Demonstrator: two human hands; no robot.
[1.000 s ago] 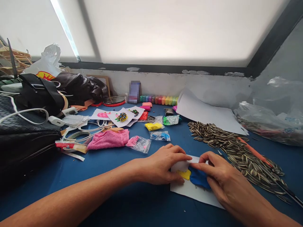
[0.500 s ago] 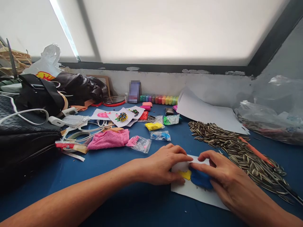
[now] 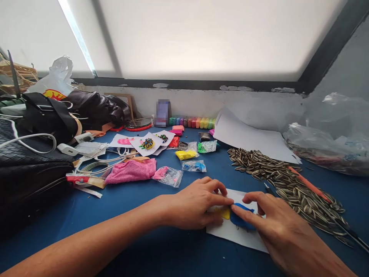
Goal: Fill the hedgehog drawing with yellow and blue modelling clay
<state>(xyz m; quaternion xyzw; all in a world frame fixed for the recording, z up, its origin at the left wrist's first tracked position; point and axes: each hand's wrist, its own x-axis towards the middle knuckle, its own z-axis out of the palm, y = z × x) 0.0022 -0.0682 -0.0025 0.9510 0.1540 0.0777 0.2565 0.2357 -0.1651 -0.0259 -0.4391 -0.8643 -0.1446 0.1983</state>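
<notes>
A flat blue clay shape [image 3: 241, 216] lies on a piece of white paper [image 3: 227, 232], with yellow clay [image 3: 225, 212] touching its left side. My left hand [image 3: 200, 203] rests over the paper's left part, its fingers apart and index fingertip at the clay's upper edge; its blurred thumb is by the yellow clay. From the right, my right hand [image 3: 275, 219] lays its stretched index finger on the blue clay, the other fingers bent and apart from it. Neither hand grips anything. My fingers cover parts of the clay and paper.
Sunflower seeds [image 3: 296, 192] are heaped at the right, with an orange stick [image 3: 311, 184] among them. Clay packets, including a yellow one [image 3: 186, 154], lie ahead. Left of these are a pink cloth [image 3: 131, 172] and finished clay pictures [image 3: 147, 144]. A black bag [image 3: 31, 165] stands far left.
My right hand has shifted slightly, showing more of the blue clay's upper right edge. My left thumb has moved at the yellow clay and is blurred. The whole view has shifted slightly.
</notes>
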